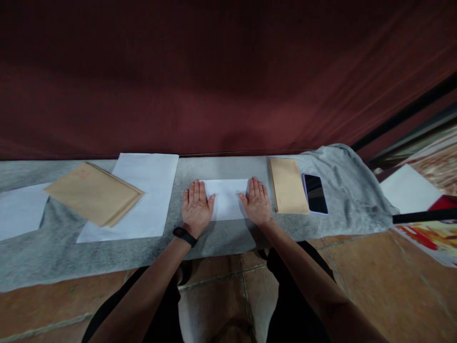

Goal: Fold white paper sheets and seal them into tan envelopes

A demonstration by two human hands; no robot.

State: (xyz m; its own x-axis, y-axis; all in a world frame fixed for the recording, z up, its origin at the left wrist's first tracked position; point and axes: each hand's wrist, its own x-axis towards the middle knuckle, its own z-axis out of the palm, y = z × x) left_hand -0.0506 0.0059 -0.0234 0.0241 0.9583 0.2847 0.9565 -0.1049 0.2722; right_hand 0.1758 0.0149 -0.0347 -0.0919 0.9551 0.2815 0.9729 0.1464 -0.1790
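A white sheet of paper [227, 202], probably folded, lies flat on the grey cloth in front of me. My left hand [196, 206] rests palm down on its left end, fingers stretched out and thumb pointing inward. On the right end lies my right hand [257, 202], also flat with the fingers extended. Both hands cover the short edges of the paper. Just right of my right hand is a stack of brown envelopes [290, 186]. Neither hand grips anything.
A smartphone [315, 193] lies beside the envelopes. To the left, more brown envelopes [94, 193] rest partly on large white sheets [152, 190]; another white sheet [21, 209] is at the far left. The grey cloth [143, 257] covers a narrow bench against a dark red curtain [228, 119].
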